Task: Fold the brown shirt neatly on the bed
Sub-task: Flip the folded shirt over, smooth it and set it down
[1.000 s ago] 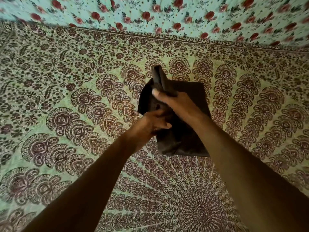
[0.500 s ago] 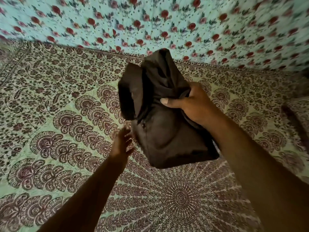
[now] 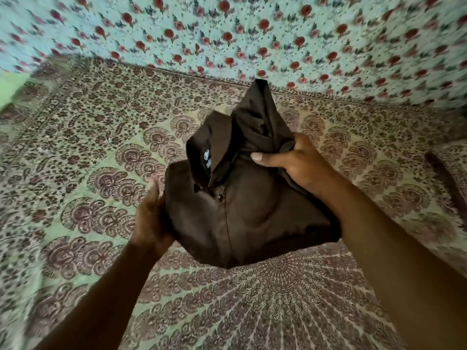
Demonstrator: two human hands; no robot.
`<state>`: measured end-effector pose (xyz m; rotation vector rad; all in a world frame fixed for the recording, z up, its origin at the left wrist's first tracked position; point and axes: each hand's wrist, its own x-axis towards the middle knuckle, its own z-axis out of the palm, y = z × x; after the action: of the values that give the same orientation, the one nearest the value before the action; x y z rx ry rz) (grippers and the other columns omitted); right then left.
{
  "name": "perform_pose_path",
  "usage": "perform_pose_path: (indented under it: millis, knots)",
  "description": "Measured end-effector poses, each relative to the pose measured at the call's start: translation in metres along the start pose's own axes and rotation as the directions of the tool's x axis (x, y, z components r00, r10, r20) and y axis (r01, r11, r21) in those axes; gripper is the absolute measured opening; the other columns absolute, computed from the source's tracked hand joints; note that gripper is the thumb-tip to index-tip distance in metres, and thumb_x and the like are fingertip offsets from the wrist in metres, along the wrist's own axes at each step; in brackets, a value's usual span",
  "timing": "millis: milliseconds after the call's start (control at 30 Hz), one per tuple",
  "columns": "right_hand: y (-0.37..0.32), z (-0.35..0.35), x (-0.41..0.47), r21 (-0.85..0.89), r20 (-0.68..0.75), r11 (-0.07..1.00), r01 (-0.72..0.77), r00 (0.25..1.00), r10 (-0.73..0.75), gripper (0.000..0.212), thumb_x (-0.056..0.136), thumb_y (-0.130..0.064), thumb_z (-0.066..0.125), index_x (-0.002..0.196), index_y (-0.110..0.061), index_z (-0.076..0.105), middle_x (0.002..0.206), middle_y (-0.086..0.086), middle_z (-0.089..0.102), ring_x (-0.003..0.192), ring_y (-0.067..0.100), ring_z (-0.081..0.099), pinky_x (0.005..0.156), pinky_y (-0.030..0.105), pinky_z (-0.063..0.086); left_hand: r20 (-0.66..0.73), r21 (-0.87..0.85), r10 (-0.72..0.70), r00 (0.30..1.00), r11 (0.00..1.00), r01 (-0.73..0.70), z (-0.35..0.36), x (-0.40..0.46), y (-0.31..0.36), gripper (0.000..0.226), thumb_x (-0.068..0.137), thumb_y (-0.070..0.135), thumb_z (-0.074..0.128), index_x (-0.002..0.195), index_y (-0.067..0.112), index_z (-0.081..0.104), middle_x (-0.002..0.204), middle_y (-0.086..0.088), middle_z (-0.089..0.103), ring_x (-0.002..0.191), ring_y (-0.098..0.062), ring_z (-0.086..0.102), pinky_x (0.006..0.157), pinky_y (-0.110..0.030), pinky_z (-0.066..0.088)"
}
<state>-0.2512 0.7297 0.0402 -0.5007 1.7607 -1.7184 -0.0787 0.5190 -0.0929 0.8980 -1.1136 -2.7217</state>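
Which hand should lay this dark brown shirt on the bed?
Right. The right hand grips the dark brown buttoned shirt at its bunched top; the left hand only touches its side.

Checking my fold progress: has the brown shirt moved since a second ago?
Yes. The brown shirt has risen off the bedspread, its top now reaching the flowered cloth.

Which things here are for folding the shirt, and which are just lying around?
For the job: the brown shirt, the right hand gripping it, the left hand at its side, the bed underneath.
Just there: the flowery cloth behind the bed.
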Motion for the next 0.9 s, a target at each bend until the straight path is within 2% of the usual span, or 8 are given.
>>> perform_pose_path:
  millis: [100,233,333,533,633,733,800,900]
  knots:
    - [0.021,0.018,-0.012,0.039,0.029,0.998,-0.045,0.999,0.044,0.035,0.090,0.009,0.067,0.122,-0.004,0.069,0.109,-0.003,0.079,0.103,0.015,0.075,0.080,0.023,0.060,-0.046,0.146,-0.001,0.999,0.989,0.008,-0.027,-0.021,0.000,0.049,0.089,0.032,0.062,0.134,0.013,0.064,0.136,-0.015,0.067,0.124,-0.032,0.065,0.100,-0.046,0.051]
    - [0.056,0.055,-0.027,0.120,0.034,0.987,-0.108,0.994,0.105,0.032,0.092,0.008,0.064,0.118,-0.009,0.070,0.108,-0.003,0.079,0.101,0.015,0.075,0.079,0.023,0.061,-0.211,0.239,0.072,0.975,0.971,-0.020,-0.066,-0.055,-0.002,0.030,0.101,0.021,0.055,0.125,0.011,0.068,0.116,-0.011,0.076,0.108,-0.028,0.073,0.084,-0.035,0.058]
    - [0.081,0.092,-0.042,0.202,0.016,0.961,-0.187,0.982,0.187,0.038,0.092,0.003,0.067,0.129,-0.007,0.068,0.123,0.005,0.075,0.111,0.023,0.073,0.086,0.031,0.062,-0.366,0.281,0.095,0.926,0.960,0.013,-0.096,-0.080,0.004,0.025,0.103,0.024,0.056,0.116,0.010,0.072,0.104,-0.009,0.079,0.096,-0.024,0.077,0.076,-0.032,0.058]
    - [0.127,0.202,-0.071,0.246,0.039,0.913,-0.325,0.945,0.326,0.049,0.070,-0.026,0.084,0.119,-0.023,0.073,0.121,0.000,0.076,0.111,0.024,0.073,0.097,0.045,0.054,-0.467,0.376,0.122,0.876,0.924,0.071,-0.185,-0.143,0.040,0.030,0.105,0.029,0.053,0.092,0.013,0.075,0.089,-0.007,0.080,0.077,-0.020,0.077,0.078,-0.033,0.056]
    - [0.137,0.261,-0.090,0.237,0.007,0.913,-0.332,0.941,0.340,0.034,0.084,-0.016,0.077,0.118,-0.020,0.074,0.120,0.002,0.076,0.111,0.025,0.073,0.096,0.044,0.055,-0.460,0.477,0.187,0.868,0.877,0.064,-0.233,-0.176,0.065,0.038,0.106,0.030,0.051,0.077,0.012,0.069,0.065,0.001,0.075,0.059,-0.012,0.071,0.070,-0.031,0.054]
    - [0.140,0.322,-0.105,0.196,-0.039,0.912,-0.360,0.927,0.374,0.027,0.089,-0.011,0.075,0.116,-0.017,0.075,0.117,0.005,0.077,0.109,0.029,0.073,0.095,0.045,0.056,-0.442,0.513,0.230,0.867,0.858,0.035,-0.290,-0.211,0.095,0.048,0.097,0.044,0.059,0.077,0.001,0.066,0.075,-0.018,0.069,0.070,-0.029,0.067,0.072,-0.041,0.053]
    - [0.141,0.359,-0.111,0.155,-0.056,0.912,-0.379,0.919,0.391,0.030,0.089,-0.010,0.075,0.119,-0.015,0.074,0.117,0.007,0.077,0.110,0.031,0.072,0.095,0.047,0.056,-0.433,0.556,0.240,0.869,0.830,0.048,-0.318,-0.232,0.114,0.055,0.097,0.048,0.057,0.084,-0.005,0.065,0.079,-0.023,0.062,0.074,-0.033,0.061,0.069,-0.046,0.051]
    - [0.141,0.417,-0.114,0.141,-0.115,0.915,-0.378,0.912,0.395,0.044,0.079,-0.018,0.083,0.122,-0.016,0.073,0.121,0.006,0.075,0.113,0.031,0.070,0.103,0.052,0.053,-0.418,0.646,0.270,0.867,0.760,0.075,-0.357,-0.251,0.145,0.051,0.104,0.044,0.053,0.066,0.009,0.052,0.064,-0.014,0.049,0.058,-0.024,0.050,0.055,-0.036,0.039]
